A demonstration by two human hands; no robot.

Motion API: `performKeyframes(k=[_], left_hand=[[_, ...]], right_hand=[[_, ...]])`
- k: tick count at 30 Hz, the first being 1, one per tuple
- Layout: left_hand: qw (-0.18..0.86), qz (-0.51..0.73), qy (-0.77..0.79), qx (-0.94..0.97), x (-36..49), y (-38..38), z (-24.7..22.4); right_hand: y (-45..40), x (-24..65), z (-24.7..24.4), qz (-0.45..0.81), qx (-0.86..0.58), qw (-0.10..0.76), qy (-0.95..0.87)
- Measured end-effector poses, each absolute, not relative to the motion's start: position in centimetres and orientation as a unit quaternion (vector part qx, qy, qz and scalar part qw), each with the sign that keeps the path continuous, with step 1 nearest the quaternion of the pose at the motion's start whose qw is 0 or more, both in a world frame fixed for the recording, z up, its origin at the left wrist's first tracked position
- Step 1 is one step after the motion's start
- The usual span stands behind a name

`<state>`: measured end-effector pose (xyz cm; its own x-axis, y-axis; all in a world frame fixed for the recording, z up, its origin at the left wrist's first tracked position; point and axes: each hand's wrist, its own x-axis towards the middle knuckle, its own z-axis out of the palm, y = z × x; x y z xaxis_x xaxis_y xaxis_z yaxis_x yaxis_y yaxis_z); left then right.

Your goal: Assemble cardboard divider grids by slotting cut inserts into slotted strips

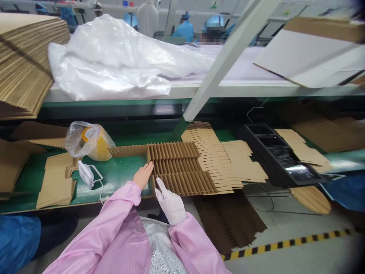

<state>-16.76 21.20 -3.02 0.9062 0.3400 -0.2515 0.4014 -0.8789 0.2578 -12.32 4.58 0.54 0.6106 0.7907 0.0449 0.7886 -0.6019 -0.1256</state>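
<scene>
A brown cardboard divider grid (176, 167) lies on the green bench (114, 175) in front of me. My left hand (143, 175) is bare and rests flat against the grid's left end, fingers stretched out. My right hand (170, 203), in a white glove, is at the grid's near left corner, its fingers extended and apart, with nothing visible in it. Slotted cardboard strips (212, 156) fan out beyond the grid's right side. A long slotted strip (128, 150) reaches left from its far left corner.
Left on the bench are flat cardboard pieces (57, 180), a small white fan (86, 174) and a plastic bag (88, 140) with yellow tape. A black tray (281, 154) sits right. White plastic sheeting (119, 57) covers the upper shelf. A blue sleeve (18, 238) shows lower left.
</scene>
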Motion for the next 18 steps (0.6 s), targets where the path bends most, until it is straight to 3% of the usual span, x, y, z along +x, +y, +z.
performKeyframes(k=[6, 9, 12, 18], left_hand=[[0.102, -0.15, 0.206, 0.962, -16.8, 21.5, -2.6], [0.07, -0.177, 0.227, 0.955, -16.6, 21.2, -2.5], [0.038, -0.209, 0.255, 0.943, -16.4, 20.9, -2.7], [0.012, -0.28, 0.305, 0.91, -15.1, 20.4, -3.0]], right_hand=[[-3.2, -1.6, 0.8, 0.099, -0.868, 0.452, -0.183], [-7.9, 6.0, -1.1, 0.109, -0.812, 0.572, -0.023], [-12.1, 12.8, -3.7, 0.073, -0.812, 0.578, 0.04], [-17.5, 22.2, -5.5, 0.038, -0.867, 0.496, -0.018]])
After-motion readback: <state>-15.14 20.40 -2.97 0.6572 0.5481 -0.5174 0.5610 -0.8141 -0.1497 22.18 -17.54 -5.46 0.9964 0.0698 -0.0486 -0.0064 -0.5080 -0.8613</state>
